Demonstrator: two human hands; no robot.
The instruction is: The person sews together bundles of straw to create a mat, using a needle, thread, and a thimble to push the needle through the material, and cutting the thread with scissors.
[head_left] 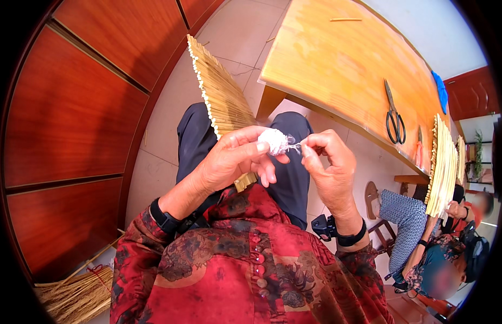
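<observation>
From my remote seat I see the left grip point(235, 155) curled, thumb and fingers closed about a small, rounded ball of white thread point(271, 141), held above the lap. The right grip point(332, 164) is just beside it, thumb and forefinger pinched together on a fine, loose white strand point(294, 146) that runs from the ball; the contact is tiny, so I can't quite swear to where the fingertips meet it. Behind my left grip, a tan mat of slim parallel stalks with a white-knotted edge point(224, 92) slants up between the dark-trousered knees.

Ahead and to the right, a glossy orange-yellow wooden surface point(337, 59) carries black-handled metal scissors point(394, 119), a single thin tan stalk point(345, 19) and, near its far edge, a crumpled blue cloth point(439, 92). At far right, another person's hand point(455, 209) touches a pale yellow stalk mat point(441, 167). At lower left, a bundle of brown straw point(78, 294) lies on the floor.
</observation>
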